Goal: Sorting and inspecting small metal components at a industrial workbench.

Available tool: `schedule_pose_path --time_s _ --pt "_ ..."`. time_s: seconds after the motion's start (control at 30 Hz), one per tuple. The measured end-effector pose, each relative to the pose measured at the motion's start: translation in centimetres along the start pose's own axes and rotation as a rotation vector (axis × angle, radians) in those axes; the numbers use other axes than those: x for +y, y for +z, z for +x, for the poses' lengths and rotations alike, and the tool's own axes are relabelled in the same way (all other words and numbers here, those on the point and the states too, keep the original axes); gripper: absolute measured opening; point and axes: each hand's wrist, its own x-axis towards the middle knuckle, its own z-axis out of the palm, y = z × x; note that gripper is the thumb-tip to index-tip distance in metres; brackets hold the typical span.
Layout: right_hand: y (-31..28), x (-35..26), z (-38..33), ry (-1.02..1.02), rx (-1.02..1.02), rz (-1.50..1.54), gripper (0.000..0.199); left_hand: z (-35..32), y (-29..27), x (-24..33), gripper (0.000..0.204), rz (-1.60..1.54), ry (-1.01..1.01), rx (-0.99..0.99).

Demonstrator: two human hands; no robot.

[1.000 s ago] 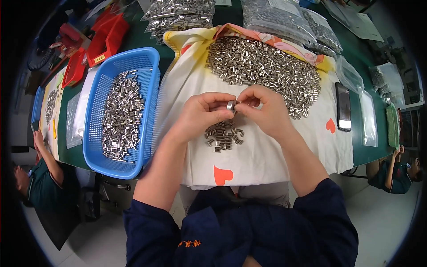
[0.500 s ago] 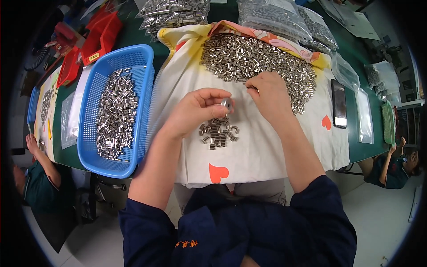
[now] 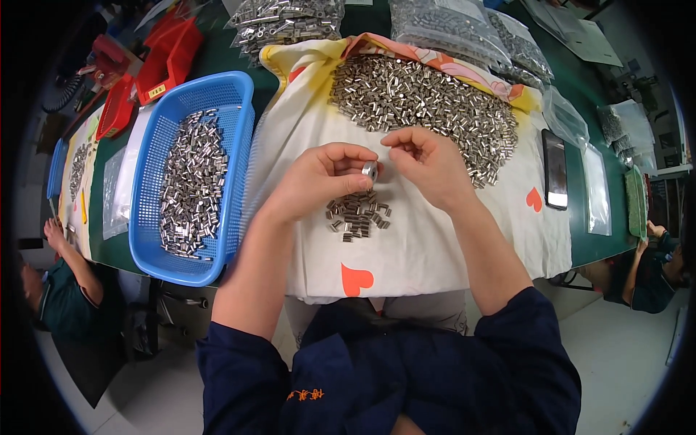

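My left hand pinches a thick round metal ring with a hole through its face. Just to the right, my right hand has thumb and index finger bent close together; whatever they hold is too small to make out. Below the ring, a small heap of short metal cylinders lies on the white printed cloth. Behind my right hand spreads a large pile of similar cylinders, reaching to the cloth's folded far edge.
At left, a blue plastic basket holds many cylinders. Red bins stand beyond it. Bags of metal parts line the back, and a phone lies at right. Other people sit at both sides.
My right hand has drawn back from the large pile, moving left toward the ring. My left hand keeps the ring in nearly the same place, its face turned slightly.
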Motion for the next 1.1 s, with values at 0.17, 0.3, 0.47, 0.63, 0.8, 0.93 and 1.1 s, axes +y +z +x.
schedule_pose_path --time_s 0.17,0.3,0.47,0.63,0.8,0.93,1.1 --pt "0.4 -0.2 -0.5 0.019 -0.063 0.105 0.011 0.3 -0.1 -0.4 0.034 -0.015 0.025 0.091" --pt "1.0 1.0 -0.4 -0.054 -0.074 0.160 0.011 0.3 -0.2 -0.5 0.033 -0.050 0.052 0.098" --pt "1.6 0.3 -0.9 -0.238 0.061 -0.138 0.009 0.3 -0.2 -0.7 0.033 -0.040 0.063 0.116" --pt "2.4 0.6 -0.9 -0.540 0.238 -0.398 0.005 0.5 0.0 -1.0 0.033 0.002 0.084 0.171" --pt "2.2 0.8 -0.9 -0.464 0.178 -0.336 0.007 0.4 0.0 -0.8 0.033 -0.016 0.070 0.161" --pt "1.0 0.1 -0.7 -0.341 0.043 -0.202 0.007 0.4 0.0 -0.8 0.032 -0.014 0.062 0.159" --pt "-0.1 -0.3 -0.3 -0.106 -0.038 -0.179 0.012 0.3 0.5 -0.2 0.032 0.095 0.001 0.130"
